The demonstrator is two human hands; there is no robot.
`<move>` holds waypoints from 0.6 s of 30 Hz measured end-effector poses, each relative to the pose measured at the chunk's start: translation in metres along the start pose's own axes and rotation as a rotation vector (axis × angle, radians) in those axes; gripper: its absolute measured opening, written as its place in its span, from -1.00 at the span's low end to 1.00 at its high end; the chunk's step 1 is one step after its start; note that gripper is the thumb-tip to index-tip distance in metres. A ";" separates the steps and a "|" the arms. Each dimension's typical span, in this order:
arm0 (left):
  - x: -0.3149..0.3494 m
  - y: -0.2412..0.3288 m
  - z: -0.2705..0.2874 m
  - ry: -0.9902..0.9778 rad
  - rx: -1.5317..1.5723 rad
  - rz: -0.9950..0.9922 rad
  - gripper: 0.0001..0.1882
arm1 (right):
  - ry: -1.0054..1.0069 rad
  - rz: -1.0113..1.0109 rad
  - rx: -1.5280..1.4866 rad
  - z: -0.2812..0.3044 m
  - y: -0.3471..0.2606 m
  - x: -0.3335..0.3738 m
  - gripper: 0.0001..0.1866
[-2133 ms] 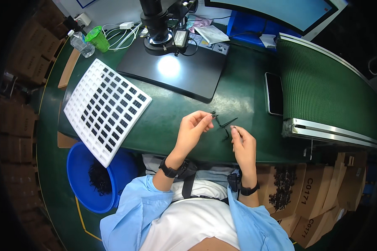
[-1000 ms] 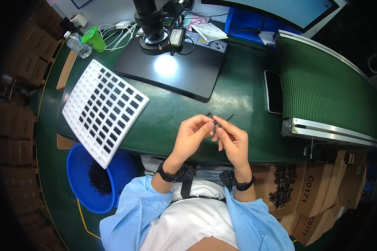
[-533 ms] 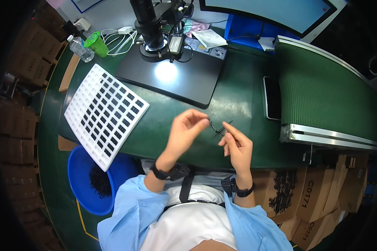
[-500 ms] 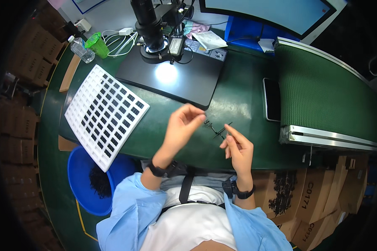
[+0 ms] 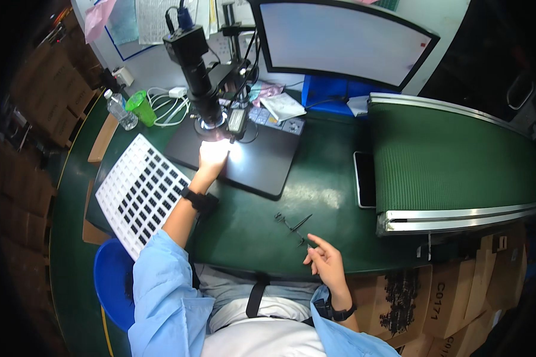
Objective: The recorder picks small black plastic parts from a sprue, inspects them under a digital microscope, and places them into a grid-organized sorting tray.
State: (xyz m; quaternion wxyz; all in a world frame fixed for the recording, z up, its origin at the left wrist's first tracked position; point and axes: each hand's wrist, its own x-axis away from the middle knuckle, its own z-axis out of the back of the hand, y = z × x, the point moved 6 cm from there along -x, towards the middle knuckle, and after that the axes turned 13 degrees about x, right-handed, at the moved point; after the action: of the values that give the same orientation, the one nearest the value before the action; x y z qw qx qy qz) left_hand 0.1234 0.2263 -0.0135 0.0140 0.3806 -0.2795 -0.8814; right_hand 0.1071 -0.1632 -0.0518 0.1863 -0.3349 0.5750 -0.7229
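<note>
My left hand (image 5: 213, 156) is raised under the lens of a black microscope (image 5: 199, 89), bleached by its lamp. Its fingers look closed, and a small dark bit shows by the fingertips, too bright around it to name. My right hand (image 5: 326, 262) rests low over the green table, index finger stretched out and apart from the thumb, the other fingers curled. Just beyond its fingertips lie a thin dark pointed tool like tweezers (image 5: 302, 222) and several small dark parts (image 5: 280, 218). A white tray (image 5: 116, 205) with rows of black pieces sits to the left.
The microscope stands on a black base plate (image 5: 262, 172). A phone (image 5: 364, 178) lies beside a green conveyor belt (image 5: 458, 163) at right. Behind are a monitor (image 5: 345, 41), a green cup (image 5: 140, 108) and a bottle (image 5: 122, 110). A blue bin (image 5: 110, 285) stands below the tray.
My left hand has gone from above the small parts, up and left to under the microscope. My right hand has drawn back slightly toward me. The view has tilted up, showing more of the monitor.
</note>
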 end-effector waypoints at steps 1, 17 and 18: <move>0.005 -0.016 -0.003 -0.003 0.189 0.274 -0.83 | -0.002 -0.017 -0.010 0.000 0.001 -0.001 -0.61; 0.003 -0.003 0.004 0.064 0.248 0.238 -0.82 | 0.040 -0.052 -0.022 0.003 0.003 -0.005 -0.65; 0.003 0.004 0.009 0.051 0.272 0.111 -0.83 | 0.044 -0.058 -0.023 0.003 0.004 -0.004 -0.65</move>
State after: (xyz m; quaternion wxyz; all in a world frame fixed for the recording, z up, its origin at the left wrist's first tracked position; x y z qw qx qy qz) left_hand 0.1146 0.2265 -0.0088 0.0181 0.3851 -0.4166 -0.8233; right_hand 0.1117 -0.1632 -0.0563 0.1485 -0.3376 0.5772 -0.7286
